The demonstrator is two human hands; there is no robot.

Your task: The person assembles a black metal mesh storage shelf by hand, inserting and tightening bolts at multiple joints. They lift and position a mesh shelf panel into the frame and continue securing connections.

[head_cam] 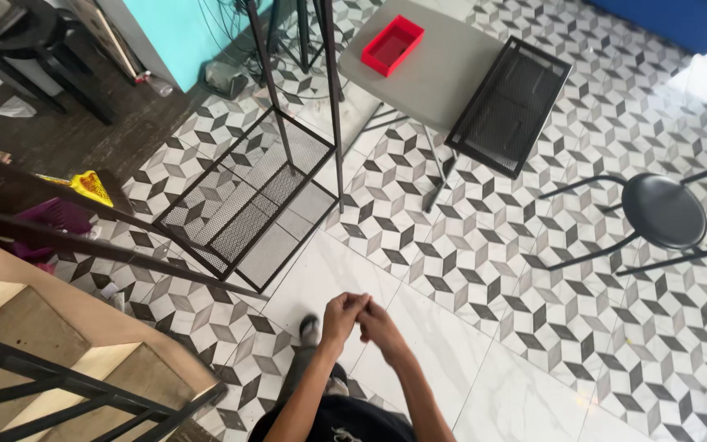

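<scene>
My left hand (pixel 342 313) and my right hand (pixel 378 323) meet in front of me, low in the head view, fingers curled together above a plain white floor tile. Whether something small sits between the fingers I cannot tell. Nothing large is held. My foot (pixel 310 329) shows just left of the hands. The nearest object is a black metal rack (pixel 247 200) with a mesh shelf, standing on the patterned floor beyond the hands.
A grey table (pixel 439 69) carries a red tray (pixel 392 44); a loose black mesh panel (pixel 509 105) leans at its right edge. A black round stool (pixel 663 211) stands right. Wooden stairs with a black railing (pixel 59 360) fill the lower left.
</scene>
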